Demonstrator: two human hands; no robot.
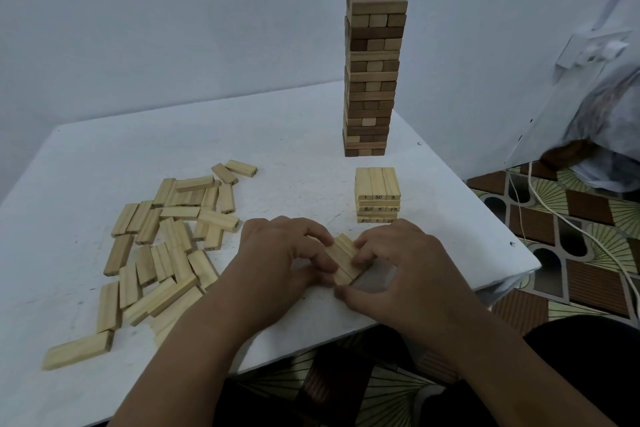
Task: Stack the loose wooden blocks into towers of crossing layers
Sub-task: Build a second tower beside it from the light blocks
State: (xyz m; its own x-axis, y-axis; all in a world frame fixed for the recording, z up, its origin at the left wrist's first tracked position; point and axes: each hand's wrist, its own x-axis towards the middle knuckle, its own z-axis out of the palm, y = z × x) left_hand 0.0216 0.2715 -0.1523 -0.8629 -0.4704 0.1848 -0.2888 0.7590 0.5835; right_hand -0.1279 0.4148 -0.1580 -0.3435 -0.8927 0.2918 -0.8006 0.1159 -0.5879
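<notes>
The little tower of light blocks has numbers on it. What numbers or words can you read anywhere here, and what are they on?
"50": on the middle block end in the top row of the short tower.
"1", less clear: on the block end left of it.
Lower rows of the same tower: numbers, too blurred to read for sure.
Loose blocks: dark marks on a few ends, too small to read.
Tall tower: no writing seen.

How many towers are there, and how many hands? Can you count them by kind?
Tall towers of dark and light blocks: 1
Short towers of pale numbered blocks: 1
Heaps of loose pale blocks: 1, with too many overlapping blocks to count surely
Hands: 2, left hand and right hand, together holding a small bundle of blocks
Total: 2 towers, 1 heap, 2 hands
</notes>
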